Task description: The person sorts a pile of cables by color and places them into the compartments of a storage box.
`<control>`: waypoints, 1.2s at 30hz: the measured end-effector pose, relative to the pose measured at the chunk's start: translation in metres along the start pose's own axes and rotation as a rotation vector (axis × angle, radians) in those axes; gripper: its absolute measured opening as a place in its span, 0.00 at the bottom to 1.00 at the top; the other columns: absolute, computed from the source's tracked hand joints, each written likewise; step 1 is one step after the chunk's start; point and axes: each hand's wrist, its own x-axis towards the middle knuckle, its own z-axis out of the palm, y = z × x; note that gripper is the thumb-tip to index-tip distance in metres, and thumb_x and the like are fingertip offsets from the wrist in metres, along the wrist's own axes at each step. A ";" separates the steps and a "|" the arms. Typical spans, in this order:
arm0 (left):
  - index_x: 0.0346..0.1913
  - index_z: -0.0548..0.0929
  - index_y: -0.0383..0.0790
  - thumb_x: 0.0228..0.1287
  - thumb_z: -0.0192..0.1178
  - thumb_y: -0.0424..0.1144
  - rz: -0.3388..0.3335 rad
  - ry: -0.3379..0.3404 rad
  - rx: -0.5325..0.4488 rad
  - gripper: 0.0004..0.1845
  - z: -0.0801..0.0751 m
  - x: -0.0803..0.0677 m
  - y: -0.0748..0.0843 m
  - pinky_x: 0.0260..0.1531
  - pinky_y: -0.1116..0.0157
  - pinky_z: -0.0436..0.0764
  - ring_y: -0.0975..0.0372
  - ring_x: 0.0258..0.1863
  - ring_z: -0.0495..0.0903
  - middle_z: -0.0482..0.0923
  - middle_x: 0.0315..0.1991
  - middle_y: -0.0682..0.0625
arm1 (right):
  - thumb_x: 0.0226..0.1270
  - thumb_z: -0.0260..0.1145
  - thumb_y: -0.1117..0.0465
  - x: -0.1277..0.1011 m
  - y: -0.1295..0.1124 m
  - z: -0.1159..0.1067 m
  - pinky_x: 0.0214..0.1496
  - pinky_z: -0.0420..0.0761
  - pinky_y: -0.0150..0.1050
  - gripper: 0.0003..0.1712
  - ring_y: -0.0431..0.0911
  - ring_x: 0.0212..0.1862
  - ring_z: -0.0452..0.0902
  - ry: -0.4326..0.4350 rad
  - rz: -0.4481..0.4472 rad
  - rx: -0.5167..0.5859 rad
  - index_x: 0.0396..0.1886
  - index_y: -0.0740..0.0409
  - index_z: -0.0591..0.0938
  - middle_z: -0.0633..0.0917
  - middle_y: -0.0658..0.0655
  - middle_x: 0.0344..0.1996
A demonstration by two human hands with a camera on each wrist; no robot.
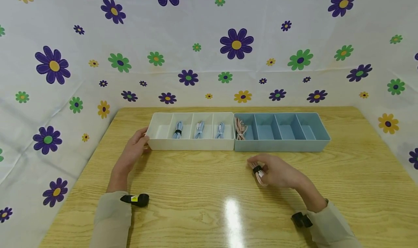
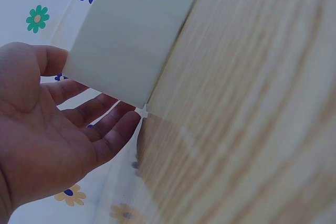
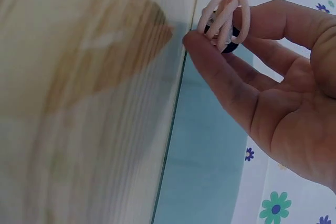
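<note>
Wood-grain table (image 1: 209, 190) carries two oblong plastic trays side by side, white tray (image 1: 191, 143) and blue tray (image 1: 282, 144). Our left hand (image 1: 134, 150) rests flat-fingered against the white tray's end; our right hand (image 1: 277, 170) pinches a coiled pink cable (image 1: 259, 173) above the table, before the blue tray.

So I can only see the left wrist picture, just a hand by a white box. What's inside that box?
Observer: The white tray has three blue bundled cables, one each in three of its four compartments; the leftmost is bare.
Operator: What's the other hand doing?
Observer: The right hand pinches a pink coiled cable with a dark band, above the table.
Operator: Is there another box?
Observer: Yes, a blue tray sits right beside the white one, with one pink cable in its leftmost compartment.
</note>
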 end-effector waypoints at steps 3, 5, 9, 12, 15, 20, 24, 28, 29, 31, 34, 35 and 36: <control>0.79 0.49 0.39 0.82 0.35 0.45 -0.003 0.000 0.006 0.29 0.000 0.000 0.000 0.62 0.46 0.68 0.44 0.66 0.63 0.55 0.74 0.34 | 0.54 0.60 0.79 0.000 0.000 0.000 0.27 0.75 0.35 0.38 0.43 0.29 0.74 0.009 0.025 0.063 0.70 0.66 0.70 0.75 0.65 0.59; 0.79 0.49 0.38 0.82 0.35 0.45 -0.003 -0.001 0.008 0.29 0.000 0.000 0.000 0.62 0.46 0.68 0.44 0.66 0.63 0.55 0.74 0.34 | 0.55 0.62 0.79 0.000 0.001 -0.001 0.30 0.79 0.37 0.39 0.45 0.33 0.77 0.017 0.026 0.093 0.70 0.67 0.69 0.74 0.67 0.60; 0.79 0.49 0.39 0.82 0.35 0.45 0.002 -0.003 0.009 0.29 0.000 0.001 0.000 0.63 0.44 0.67 0.43 0.66 0.63 0.55 0.74 0.34 | 0.54 0.62 0.78 0.000 0.001 -0.002 0.32 0.81 0.39 0.39 0.48 0.39 0.80 0.039 0.028 0.133 0.70 0.67 0.69 0.72 0.68 0.64; 0.79 0.49 0.39 0.82 0.35 0.45 0.004 -0.002 0.006 0.29 0.001 0.001 0.000 0.63 0.44 0.67 0.43 0.66 0.62 0.55 0.74 0.33 | 0.54 0.62 0.78 0.000 0.001 -0.003 0.34 0.81 0.40 0.40 0.49 0.41 0.80 0.053 0.037 0.158 0.70 0.65 0.69 0.71 0.67 0.66; 0.79 0.49 0.40 0.82 0.35 0.45 0.005 -0.001 0.006 0.29 0.001 0.001 0.000 0.62 0.44 0.67 0.43 0.66 0.63 0.55 0.74 0.34 | 0.54 0.64 0.76 0.000 0.002 -0.005 0.34 0.81 0.41 0.40 0.50 0.43 0.80 0.064 0.040 0.180 0.71 0.64 0.69 0.71 0.66 0.65; 0.79 0.49 0.40 0.82 0.35 0.45 0.008 -0.002 0.008 0.29 0.000 0.002 -0.001 0.61 0.46 0.68 0.44 0.66 0.63 0.56 0.73 0.34 | 0.54 0.66 0.74 0.000 0.003 -0.007 0.36 0.81 0.42 0.41 0.52 0.46 0.79 0.085 0.035 0.208 0.71 0.61 0.69 0.71 0.64 0.66; 0.79 0.49 0.40 0.82 0.35 0.45 0.006 -0.003 0.006 0.29 -0.001 0.002 -0.002 0.60 0.47 0.69 0.45 0.65 0.64 0.56 0.73 0.34 | 0.55 0.65 0.73 0.000 0.003 -0.009 0.38 0.81 0.43 0.40 0.53 0.48 0.79 0.095 0.030 0.229 0.72 0.60 0.69 0.71 0.64 0.67; 0.80 0.49 0.41 0.82 0.35 0.46 0.002 0.000 0.010 0.29 -0.001 0.002 -0.002 0.59 0.50 0.70 0.46 0.65 0.64 0.56 0.74 0.35 | 0.57 0.65 0.73 0.000 0.005 -0.011 0.39 0.80 0.43 0.40 0.54 0.47 0.78 0.104 0.034 0.262 0.72 0.60 0.68 0.72 0.66 0.64; 0.80 0.49 0.41 0.82 0.35 0.46 0.002 0.000 0.011 0.29 -0.001 0.001 -0.002 0.59 0.50 0.71 0.46 0.65 0.64 0.56 0.74 0.35 | 0.58 0.65 0.73 0.000 0.005 -0.012 0.39 0.80 0.43 0.39 0.54 0.47 0.78 0.105 0.035 0.275 0.72 0.61 0.68 0.72 0.67 0.63; 0.80 0.49 0.41 0.82 0.35 0.46 0.000 0.002 0.014 0.29 -0.001 0.001 -0.002 0.59 0.52 0.71 0.46 0.65 0.64 0.56 0.74 0.35 | 0.59 0.64 0.73 0.001 0.007 -0.013 0.39 0.80 0.42 0.39 0.55 0.46 0.78 0.108 0.032 0.295 0.72 0.61 0.67 0.72 0.67 0.62; 0.80 0.49 0.41 0.82 0.35 0.46 -0.004 0.004 0.016 0.30 -0.001 0.001 -0.002 0.58 0.52 0.71 0.46 0.65 0.64 0.56 0.74 0.35 | 0.59 0.64 0.74 0.002 0.009 -0.013 0.38 0.81 0.42 0.38 0.55 0.46 0.77 0.112 0.023 0.328 0.71 0.62 0.67 0.71 0.68 0.62; 0.80 0.49 0.40 0.82 0.35 0.46 -0.005 0.004 0.015 0.30 -0.001 0.000 -0.001 0.58 0.52 0.71 0.46 0.65 0.64 0.56 0.74 0.35 | 0.59 0.64 0.74 0.002 0.010 -0.014 0.38 0.81 0.41 0.38 0.55 0.46 0.77 0.114 0.019 0.335 0.71 0.62 0.67 0.71 0.68 0.62; 0.80 0.49 0.40 0.82 0.35 0.46 -0.006 0.004 0.015 0.30 0.000 0.000 -0.001 0.58 0.52 0.71 0.46 0.66 0.64 0.56 0.74 0.35 | 0.60 0.64 0.74 0.002 0.010 -0.014 0.39 0.81 0.41 0.37 0.55 0.46 0.77 0.115 0.017 0.347 0.71 0.63 0.67 0.71 0.68 0.62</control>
